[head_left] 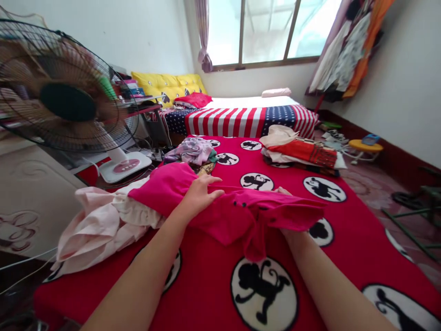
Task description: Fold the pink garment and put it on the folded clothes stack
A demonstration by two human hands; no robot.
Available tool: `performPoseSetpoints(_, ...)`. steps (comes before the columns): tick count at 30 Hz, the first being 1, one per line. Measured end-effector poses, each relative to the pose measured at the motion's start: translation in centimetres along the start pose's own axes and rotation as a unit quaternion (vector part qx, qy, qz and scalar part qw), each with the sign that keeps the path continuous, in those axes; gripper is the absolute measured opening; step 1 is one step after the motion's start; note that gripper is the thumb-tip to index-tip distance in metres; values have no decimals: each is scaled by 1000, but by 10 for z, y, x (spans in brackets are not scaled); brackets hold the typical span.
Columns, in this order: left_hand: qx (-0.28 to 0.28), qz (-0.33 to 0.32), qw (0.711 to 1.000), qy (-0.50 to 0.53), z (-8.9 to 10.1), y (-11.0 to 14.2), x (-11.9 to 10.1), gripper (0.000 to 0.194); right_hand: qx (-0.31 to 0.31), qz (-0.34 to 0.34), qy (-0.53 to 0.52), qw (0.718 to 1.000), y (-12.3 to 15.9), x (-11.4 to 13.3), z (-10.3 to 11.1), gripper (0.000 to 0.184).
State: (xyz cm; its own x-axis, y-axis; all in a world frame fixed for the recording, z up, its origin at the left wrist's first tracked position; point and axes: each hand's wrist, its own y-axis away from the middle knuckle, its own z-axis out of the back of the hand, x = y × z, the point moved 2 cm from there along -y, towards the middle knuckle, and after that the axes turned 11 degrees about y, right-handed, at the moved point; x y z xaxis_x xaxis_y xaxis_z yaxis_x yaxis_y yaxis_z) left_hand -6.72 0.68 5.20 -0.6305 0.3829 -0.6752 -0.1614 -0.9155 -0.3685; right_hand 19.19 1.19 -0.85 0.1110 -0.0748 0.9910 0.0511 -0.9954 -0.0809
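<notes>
A magenta polo shirt point(234, 214) with small dark buttons is stretched across the middle of the view, above a red blanket point(203, 280) printed with black monkeys in white circles. My left hand point(200, 195) grips the shirt's upper left part, fingers spread over the cloth. My right hand point(287, 220) is mostly hidden under the shirt's right side, with only fingertips and wrist showing, and holds the cloth. A pale pink garment point(99, 230) lies bunched next to my left forearm.
A lilac clothing pile point(193, 151) and a stack of red and cream clothes point(299, 151) lie further along the blanket. A standing fan point(65, 96) is at left. Beyond stands a bed with a stars-and-stripes cover point(237, 122). A yellow stool point(365, 146) stands at right.
</notes>
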Motion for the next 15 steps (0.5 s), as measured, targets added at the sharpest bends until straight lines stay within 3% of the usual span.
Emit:
performPoseSetpoints(3, 24, 25, 999, -6, -5, 7, 3, 39, 65, -95, -53, 992, -2, 12, 1, 30)
performPoseSetpoints(5, 39, 12, 999, 20, -7, 9, -3, 30, 103, -138, -34, 985, -3, 20, 2, 24)
performPoseSetpoints(7, 44, -7, 997, 62, -5, 11, -14, 18, 36, -116, 4, 993, -9, 22, 12, 24)
performPoseSetpoints(9, 85, 1, 991, 106, -1, 15, -26, 15, -98, -58, 23, 993, -19, 20, 29, 26)
performPoseSetpoints(12, 259, 29, 959, 114, -1, 25, -42, 21, -234, 0, 39, 971, -33, 12, 58, 29)
performPoseSetpoints(14, 357, 19, 933, 49, -9, 35, -50, 32, -273, 21, 48, 961, -36, 16, 70, 29)
performPoseSetpoints(15, 378, 5, 926, 1, -15, 39, -53, 38, -277, 26, 56, 959, -35, 21, 73, 29)
